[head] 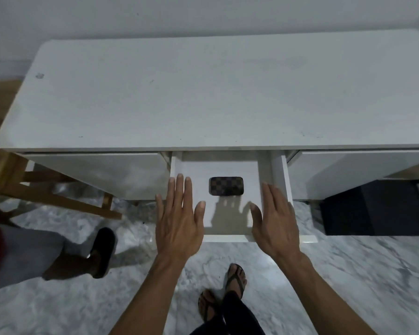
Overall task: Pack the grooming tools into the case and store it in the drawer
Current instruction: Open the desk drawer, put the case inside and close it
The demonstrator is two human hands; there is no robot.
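The dark checkered case [226,185] lies closed on the floor of the white drawer [281,175], which is pulled out from under the middle of the white desk [203,93]. My left hand [178,221] hovers flat over the drawer's front left corner, fingers spread, holding nothing. My right hand [275,218] is held flat over the front right part of the drawer, also empty. Both hands are nearer to me than the case and do not touch it. No loose grooming tools are in view.
A second person's leg and black shoe [102,250] stand on the marble floor at the left. A wooden chair frame [58,189] is under the desk's left side. A black box [373,206] sits under the right side. My sandalled feet [228,293] are below the drawer.
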